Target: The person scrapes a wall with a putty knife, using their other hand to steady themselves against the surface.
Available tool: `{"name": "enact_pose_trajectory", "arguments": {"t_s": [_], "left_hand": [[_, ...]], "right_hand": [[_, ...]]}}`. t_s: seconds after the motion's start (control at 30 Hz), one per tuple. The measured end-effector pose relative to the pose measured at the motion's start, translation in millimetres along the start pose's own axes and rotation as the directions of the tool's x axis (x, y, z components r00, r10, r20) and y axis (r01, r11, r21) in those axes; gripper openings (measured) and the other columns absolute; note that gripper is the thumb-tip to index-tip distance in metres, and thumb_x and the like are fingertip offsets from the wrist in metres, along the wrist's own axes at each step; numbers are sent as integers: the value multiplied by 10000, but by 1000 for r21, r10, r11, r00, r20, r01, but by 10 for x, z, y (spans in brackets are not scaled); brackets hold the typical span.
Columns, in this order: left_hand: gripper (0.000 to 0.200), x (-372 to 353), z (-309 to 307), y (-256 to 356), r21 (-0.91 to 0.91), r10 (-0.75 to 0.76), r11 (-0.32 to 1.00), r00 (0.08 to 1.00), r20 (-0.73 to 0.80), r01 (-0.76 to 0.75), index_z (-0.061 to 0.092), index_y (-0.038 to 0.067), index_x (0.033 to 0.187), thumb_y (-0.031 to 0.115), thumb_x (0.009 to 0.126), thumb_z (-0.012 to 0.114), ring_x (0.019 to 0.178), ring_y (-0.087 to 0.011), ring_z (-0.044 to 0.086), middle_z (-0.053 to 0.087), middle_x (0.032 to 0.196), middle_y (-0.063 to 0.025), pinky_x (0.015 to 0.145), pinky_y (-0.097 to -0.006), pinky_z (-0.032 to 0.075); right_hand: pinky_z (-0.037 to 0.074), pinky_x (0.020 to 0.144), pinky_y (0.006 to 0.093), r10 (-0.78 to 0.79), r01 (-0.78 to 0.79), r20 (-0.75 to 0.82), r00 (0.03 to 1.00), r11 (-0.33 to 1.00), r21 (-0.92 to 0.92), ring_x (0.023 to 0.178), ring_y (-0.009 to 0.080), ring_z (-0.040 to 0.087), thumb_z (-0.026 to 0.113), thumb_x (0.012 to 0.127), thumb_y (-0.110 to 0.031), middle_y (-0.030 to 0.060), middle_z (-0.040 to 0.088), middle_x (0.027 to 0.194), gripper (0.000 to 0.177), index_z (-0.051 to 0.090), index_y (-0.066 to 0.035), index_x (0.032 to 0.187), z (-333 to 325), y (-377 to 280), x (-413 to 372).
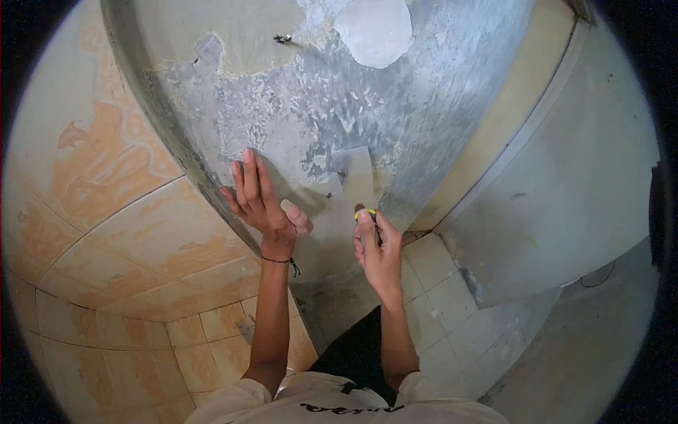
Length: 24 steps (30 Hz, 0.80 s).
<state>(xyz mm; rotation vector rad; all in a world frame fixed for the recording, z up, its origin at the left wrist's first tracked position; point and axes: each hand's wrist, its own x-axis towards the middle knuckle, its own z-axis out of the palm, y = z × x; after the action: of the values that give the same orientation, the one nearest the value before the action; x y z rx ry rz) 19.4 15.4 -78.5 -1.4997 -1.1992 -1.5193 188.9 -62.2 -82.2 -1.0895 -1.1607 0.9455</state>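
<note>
My right hand (378,247) is closed round the handle of a scraper (354,172), whose wide flat blade points up and lies against the peeling wall (268,106). Left of it, my left hand (258,198) rests on the same wall with its fingers stretched out and nothing in it. A dark cord bracelet (277,259) circles that wrist. Rough, flaked paint surrounds the blade, and a pale smooth patch (374,32) shows higher up.
Orange and white tiles (141,240) cover the surface at the left. A small dark fixture (282,38) sticks out of the wall near the top. At the right are a grey panel (551,191) and pale floor tiles (431,261).
</note>
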Motion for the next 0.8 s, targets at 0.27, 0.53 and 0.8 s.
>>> {"name": "enact_pose_trajectory", "arguments": {"t_s": [0.27,0.53,0.8], "left_hand": [[666,-2,45,7,10,20,1000,999,-43,-20,489,-102,1396,341,939,295,1448,-351,345,480,1492,-204,1229,-489,93],[661,13,10,29,4,24,1000,999,-48,-24,495,-96,1396,347,951,285,1441,-352,359,476,1496,-203,1233,-481,91],[663,28,-17,20,32,25,999,1000,-18,-25,485,-94,1408,342,944,299,1451,-327,354,489,1501,-157,1234,-480,86]], "right_hand": [[350,478,232,-5,4,13,1000,999,52,571,43,458,579,1030,-392,-33,511,688,389,612,-17,930,-47,-90,49],[351,481,224,-12,11,50,999,1000,23,583,34,464,591,1026,-379,-43,502,677,366,630,-21,959,-158,29,148],[349,412,258,88,-90,70,994,996,26,431,75,456,534,1035,-461,-7,484,552,442,628,-32,981,-110,58,0]]}}
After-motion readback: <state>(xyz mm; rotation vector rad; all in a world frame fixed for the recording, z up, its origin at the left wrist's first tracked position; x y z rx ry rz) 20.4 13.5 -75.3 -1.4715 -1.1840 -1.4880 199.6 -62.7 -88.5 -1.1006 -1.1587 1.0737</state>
